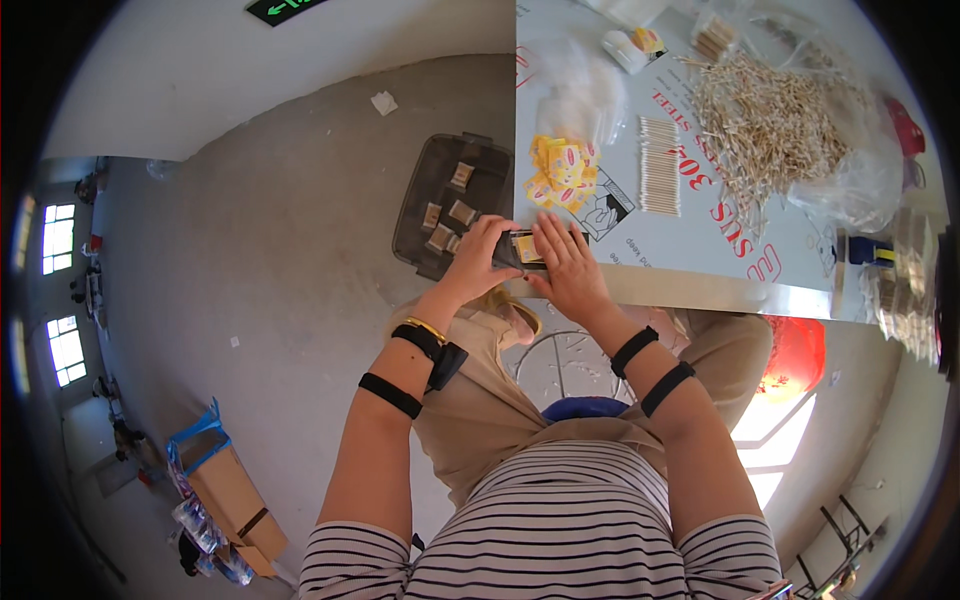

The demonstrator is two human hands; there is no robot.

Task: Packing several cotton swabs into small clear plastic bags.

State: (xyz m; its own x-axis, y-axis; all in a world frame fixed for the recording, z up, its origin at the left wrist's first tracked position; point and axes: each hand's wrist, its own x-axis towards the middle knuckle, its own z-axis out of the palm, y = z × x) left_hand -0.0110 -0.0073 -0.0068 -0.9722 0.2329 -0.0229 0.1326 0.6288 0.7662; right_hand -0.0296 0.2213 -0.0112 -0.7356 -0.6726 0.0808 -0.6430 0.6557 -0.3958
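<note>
Fingers point(553, 232) partly spread, yellow-labelled packet point(527, 250) between left hand point(473, 260) and right hand point(573, 274), hold unclear.

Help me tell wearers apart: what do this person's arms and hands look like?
Left hand and right hand are ungloved. The white, dark-striped fabric sleeves are short. The left arm wears a golden bangle and two black straps, one beside a black boxy piece; the right arm, two black straps.

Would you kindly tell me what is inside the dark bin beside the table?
Several small brownish packs lie in the dark bin. The left hand blocks part of its lower right side, so anything behind it there cannot be seen.
</note>
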